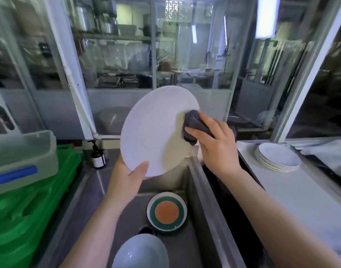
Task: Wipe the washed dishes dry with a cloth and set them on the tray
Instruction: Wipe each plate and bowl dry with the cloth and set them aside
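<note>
A large white plate (pixel 154 130) is held tilted upright above the steel sink (pixel 200 190). My left hand (pixel 129 178) grips its lower rim, thumb on the face. My right hand (pixel 216 144) holds a bunched dark grey cloth (pixel 194 122) against the plate's right side. In the sink lie a small plate with an orange centre and green ring (pixel 166 212) and a pale blue bowl (pixel 140 252). On the white tray surface (pixel 293 194) at the right sits a stack of white plates (pixel 278 157).
Green crates (pixel 30 213) stand at the left with a clear plastic bin (pixel 22 159) on top. A dark pump bottle (pixel 97 156) is at the sink's back left corner. Glass partitions rise behind the sink.
</note>
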